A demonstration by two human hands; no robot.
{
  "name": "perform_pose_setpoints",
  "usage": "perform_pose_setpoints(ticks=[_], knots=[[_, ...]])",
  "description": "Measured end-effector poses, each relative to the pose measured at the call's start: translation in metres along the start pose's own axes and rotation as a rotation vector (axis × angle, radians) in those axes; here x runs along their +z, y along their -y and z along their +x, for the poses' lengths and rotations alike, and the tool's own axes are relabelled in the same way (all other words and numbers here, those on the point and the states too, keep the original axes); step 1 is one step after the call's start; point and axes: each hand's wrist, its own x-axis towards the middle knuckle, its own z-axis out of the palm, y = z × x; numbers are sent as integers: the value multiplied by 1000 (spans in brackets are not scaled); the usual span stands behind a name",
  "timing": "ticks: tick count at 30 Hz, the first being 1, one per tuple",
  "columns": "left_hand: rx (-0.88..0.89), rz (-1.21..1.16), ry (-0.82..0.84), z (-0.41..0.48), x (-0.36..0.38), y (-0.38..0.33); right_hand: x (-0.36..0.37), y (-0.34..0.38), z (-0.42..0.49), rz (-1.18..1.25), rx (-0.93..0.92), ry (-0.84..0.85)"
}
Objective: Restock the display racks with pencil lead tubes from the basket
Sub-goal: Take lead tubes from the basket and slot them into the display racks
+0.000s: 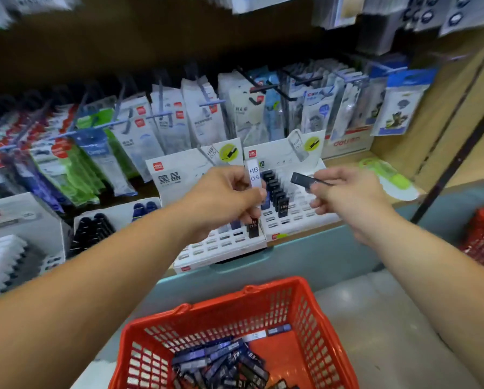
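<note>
Looking down, I see the red basket (221,303) nearest me, with loose pencil lead tubes (221,357) heaped in its bottom. Beyond it, of my two hands, the left hand (224,200) is curled round a white-labelled tube (254,175) (marked HB 0.5) over the left display rack (224,242). My right hand (344,192) pinches a dark tube (302,179) by one end above the right display rack (297,217), where a row of dark tubes (275,192) stands upright in the slots. Behind them hanging stationery packets (179,122) fill the shelf wall.

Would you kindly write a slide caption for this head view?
Left hand holds a white lead tube, right hand a black tube, over the display racks.
</note>
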Motion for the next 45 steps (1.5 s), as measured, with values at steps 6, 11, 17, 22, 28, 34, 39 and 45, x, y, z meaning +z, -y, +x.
perform_pose_setpoints(ticks=[6, 11, 17, 22, 28, 34, 39, 45], knots=[[20, 129, -14, 30, 2, -7, -5, 21, 51, -216, -47, 105], [1, 140, -63, 44, 14, -1, -10, 2, 65, -296, -155, 132], [17, 162, -111, 56, 28, -3, -31, -1, 66, -83, -187, 135], [48, 122, -120, 60, 43, -15, -27, -12, 65, 5, -126, 162], [101, 244, -137, 82, 59, -9, -32, -18, 67, 33, -72, 143], [134, 516, -118, 93, 70, 11, -40, -25, 66, 94, -25, 149], [172, 624, -119, 99, 65, 13, -48, -28, 63, 126, -19, 165], [181, 792, -7, 97, 68, 9, -41, -21, 52, 99, -129, 328]])
